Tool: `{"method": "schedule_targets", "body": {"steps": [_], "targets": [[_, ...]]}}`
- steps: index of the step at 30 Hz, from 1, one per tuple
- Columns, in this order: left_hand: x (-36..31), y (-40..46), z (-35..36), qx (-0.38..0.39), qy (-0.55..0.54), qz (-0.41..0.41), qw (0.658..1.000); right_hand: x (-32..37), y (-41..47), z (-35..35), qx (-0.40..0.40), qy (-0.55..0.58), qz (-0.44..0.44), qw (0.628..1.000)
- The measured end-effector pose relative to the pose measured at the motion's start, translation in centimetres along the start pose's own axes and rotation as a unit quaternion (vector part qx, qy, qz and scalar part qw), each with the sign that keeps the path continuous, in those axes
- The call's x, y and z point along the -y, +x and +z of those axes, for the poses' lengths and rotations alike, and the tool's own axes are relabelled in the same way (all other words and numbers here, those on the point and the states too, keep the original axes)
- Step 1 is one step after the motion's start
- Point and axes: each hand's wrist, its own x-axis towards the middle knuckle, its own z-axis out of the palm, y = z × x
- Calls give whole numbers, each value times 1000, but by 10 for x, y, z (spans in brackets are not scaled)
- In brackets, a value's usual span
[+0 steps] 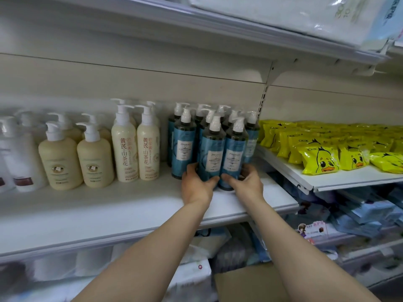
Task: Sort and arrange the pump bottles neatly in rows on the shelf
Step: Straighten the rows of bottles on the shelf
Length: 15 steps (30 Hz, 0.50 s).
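Head view: left hand (197, 185) and right hand (247, 182) each wrap fingers round the base of one of the two front blue pump bottles (212, 154), which stand at the right end of the shelf (109, 216) ahead of the blue cluster. Likely rigid plastic, full and fairly heavy, glossy label possibly slick; a low body hold suits them, not the pump. Long axis upright, labels facing out, white spouts pointing roughly left.

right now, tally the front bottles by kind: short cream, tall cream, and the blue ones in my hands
short cream pump bottles: 2
tall cream pump bottles: 2
blue ZHIDUO pump bottles, one gripped by the left hand, one by the right hand: 2
total: 6
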Motion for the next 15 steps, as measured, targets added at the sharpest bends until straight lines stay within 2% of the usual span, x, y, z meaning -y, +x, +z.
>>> {"method": "schedule_targets", "body": {"steps": [8,15], "targets": [[17,2,-42,6,-13,18,1000,8,-18,28,24,-4,-6,1000],[20,2,-48,16,-35,29,999,16,-23,35,31,-21,-18,999]]}}
